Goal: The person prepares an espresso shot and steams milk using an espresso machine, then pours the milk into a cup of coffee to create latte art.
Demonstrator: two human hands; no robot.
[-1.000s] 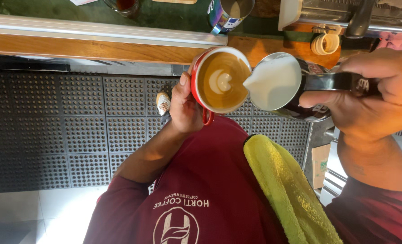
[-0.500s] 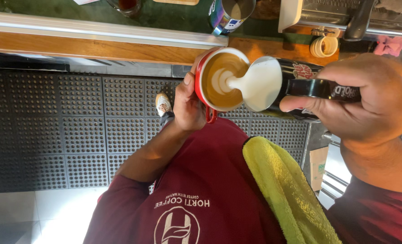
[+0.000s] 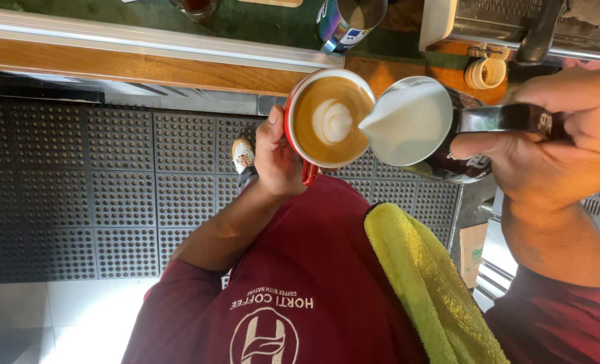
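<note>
The left hand [image 3: 276, 158] is clamped around the red cup [image 3: 330, 118]; the right hand [image 3: 556, 135] grips the milk jug [image 3: 414, 125] by its handle, the spout touching the cup's rim on the right-hand side.

The person wears a dark red shirt [image 3: 327, 269] with short sleeves. It has a white round emblem [image 3: 263, 340]. A yellow cloth [image 3: 428, 283] hangs on it.

Red coffee cup [image 3: 330, 120] touching tilted milk-filled steel pitcher [image 3: 418, 128]
</note>
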